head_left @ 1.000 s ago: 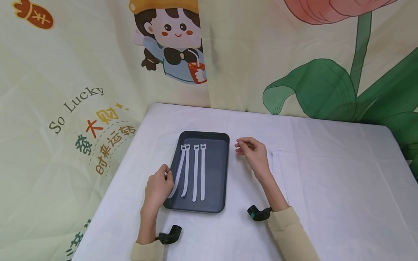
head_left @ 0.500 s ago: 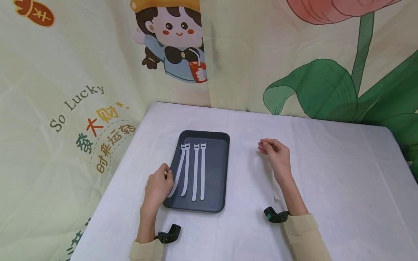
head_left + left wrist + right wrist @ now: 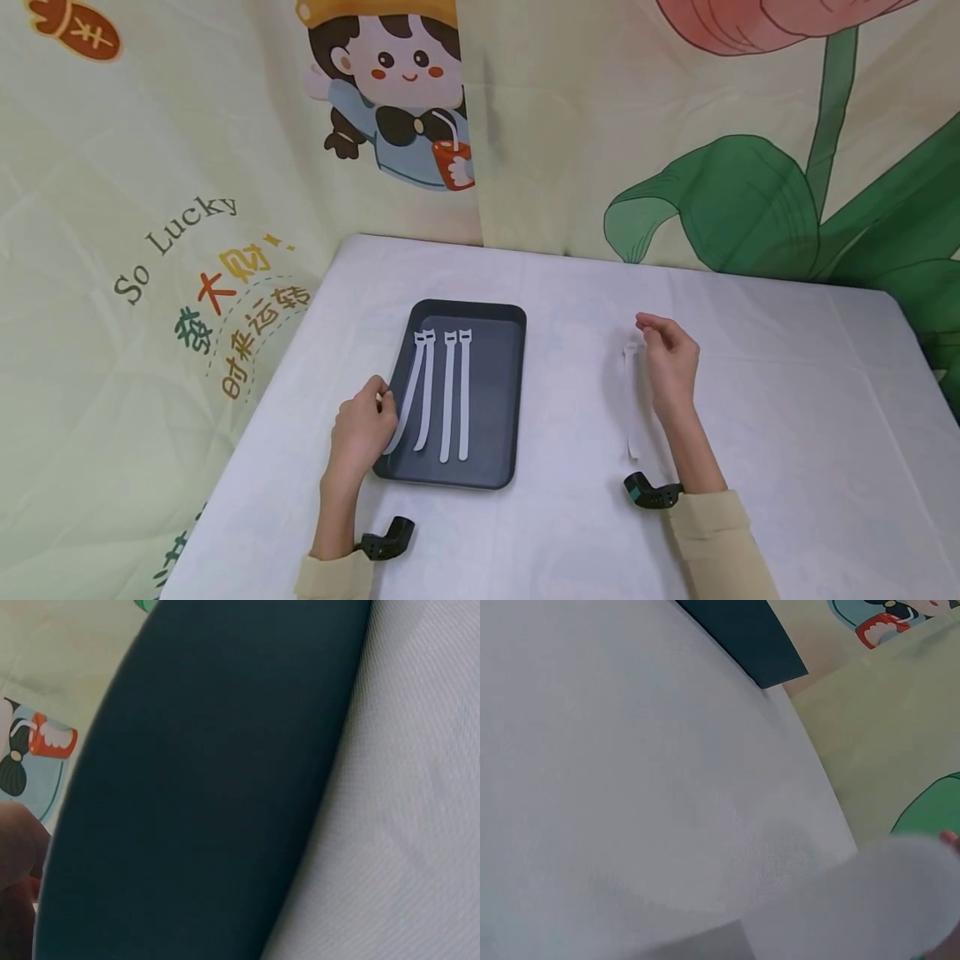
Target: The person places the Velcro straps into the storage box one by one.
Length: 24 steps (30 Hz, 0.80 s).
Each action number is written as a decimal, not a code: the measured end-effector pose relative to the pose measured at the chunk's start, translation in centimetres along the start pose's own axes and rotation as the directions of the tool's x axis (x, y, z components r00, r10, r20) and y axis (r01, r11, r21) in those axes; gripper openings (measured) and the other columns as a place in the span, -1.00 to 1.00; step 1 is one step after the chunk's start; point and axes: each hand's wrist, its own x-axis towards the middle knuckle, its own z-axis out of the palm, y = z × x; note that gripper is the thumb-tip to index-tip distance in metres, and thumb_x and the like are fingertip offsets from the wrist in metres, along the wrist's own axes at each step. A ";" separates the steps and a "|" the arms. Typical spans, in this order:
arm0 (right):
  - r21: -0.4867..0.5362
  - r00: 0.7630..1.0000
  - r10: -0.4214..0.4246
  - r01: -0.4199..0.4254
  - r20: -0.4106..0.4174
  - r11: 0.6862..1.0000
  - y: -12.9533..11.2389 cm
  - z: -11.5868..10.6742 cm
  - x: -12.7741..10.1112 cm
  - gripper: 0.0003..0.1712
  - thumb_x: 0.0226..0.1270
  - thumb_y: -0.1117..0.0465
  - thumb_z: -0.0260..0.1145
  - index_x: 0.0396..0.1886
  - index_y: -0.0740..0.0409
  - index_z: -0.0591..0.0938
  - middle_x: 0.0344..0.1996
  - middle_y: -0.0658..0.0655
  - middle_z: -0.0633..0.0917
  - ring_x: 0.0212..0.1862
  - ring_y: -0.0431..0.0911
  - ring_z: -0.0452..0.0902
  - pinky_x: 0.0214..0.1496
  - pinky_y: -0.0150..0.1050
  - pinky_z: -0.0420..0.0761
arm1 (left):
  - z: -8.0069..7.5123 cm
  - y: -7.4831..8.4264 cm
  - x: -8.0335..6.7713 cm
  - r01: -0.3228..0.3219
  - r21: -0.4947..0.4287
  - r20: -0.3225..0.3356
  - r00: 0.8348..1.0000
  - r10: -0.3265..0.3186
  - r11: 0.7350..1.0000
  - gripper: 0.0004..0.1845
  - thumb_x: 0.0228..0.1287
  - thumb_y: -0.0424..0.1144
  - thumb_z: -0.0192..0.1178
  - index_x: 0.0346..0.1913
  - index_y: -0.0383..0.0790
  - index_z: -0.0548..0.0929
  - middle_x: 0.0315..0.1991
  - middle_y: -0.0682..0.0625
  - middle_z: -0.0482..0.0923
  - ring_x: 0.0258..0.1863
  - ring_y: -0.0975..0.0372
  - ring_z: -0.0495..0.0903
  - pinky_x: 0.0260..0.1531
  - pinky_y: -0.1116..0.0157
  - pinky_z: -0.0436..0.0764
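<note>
My left hand (image 3: 363, 427) holds the left rim of a dark grey tray (image 3: 495, 400), its fingers curled at the edge. In the left wrist view the tray's outer wall (image 3: 210, 780) fills the middle, with the fingers (image 3: 19, 847) at the far left. Several white hook-and-loop cable ties (image 3: 447, 400) lie lengthwise in the tray, slotted heads toward the back. My right hand (image 3: 671, 362) is over the table to the right, loosely curled with nothing seen in it. Just left of it lies another white cable tie (image 3: 630, 400), its head near the fingertips.
A white cloth (image 3: 570, 533) covers the table. Behind it hangs a printed curtain (image 3: 555, 150) with a cartoon figure and plant leaves. Each wrist carries a black camera, one by the left sleeve (image 3: 387, 539) and one by the right sleeve (image 3: 651, 492).
My right hand has moved from beside the tray to the right, passing over the loose cable tie, which is now uncovered to its left. The left hand and the tray have stayed put.
</note>
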 end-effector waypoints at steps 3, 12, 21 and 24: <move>0.012 1.000 0.020 -0.020 0.013 1.000 0.3 -0.2 0.3 -0.63 0.56 0.27 0.04 0.17 0.17 0.68 0.16 0.17 0.69 0.25 -0.10 0.55 0.32 -0.29 0.48 | 0.0 0.0 0.0 0.002 -0.004 0.002 1.000 -0.002 1.000 -0.83 0.53 -0.28 -0.04 -0.16 -0.29 0.52 -0.56 -0.09 0.52 -0.63 0.14 0.42 -0.68 0.26 0.29; 0.025 0.993 0.096 -0.098 0.071 0.995 0.9 -0.3 0.6 -0.61 0.45 0.35 0.13 0.21 0.23 0.65 0.16 0.22 0.67 -0.11 -0.10 0.63 -0.03 -0.40 0.56 | 0.0 0.0 0.0 0.004 -0.005 0.000 1.000 -0.004 1.000 -0.83 0.52 -0.26 -0.04 -0.17 -0.27 0.52 -0.56 -0.07 0.52 -0.61 0.12 0.43 -0.66 0.24 0.29; -0.045 0.990 0.088 -0.084 0.111 0.995 1.3 -0.8 0.0 -0.63 0.46 0.31 0.18 0.20 0.20 0.65 0.18 0.19 0.67 -0.16 -0.17 0.65 -0.05 -0.46 0.59 | 0.0 0.0 0.0 0.008 -0.009 0.006 1.000 -0.008 1.000 -0.83 0.53 -0.27 -0.04 -0.16 -0.27 0.52 -0.57 -0.07 0.51 -0.61 0.13 0.42 -0.65 0.24 0.29; -0.060 0.990 0.077 -0.070 0.119 0.996 1.4 -1.1 -0.2 -0.63 0.47 0.31 0.20 0.21 0.20 0.64 0.16 0.22 0.69 -0.16 -0.15 0.66 -0.06 -0.45 0.61 | 0.0 0.0 0.0 0.008 -0.012 0.007 1.000 -0.007 1.000 -0.84 0.53 -0.27 -0.04 -0.17 -0.28 0.51 -0.58 -0.07 0.49 -0.62 0.13 0.41 -0.66 0.25 0.29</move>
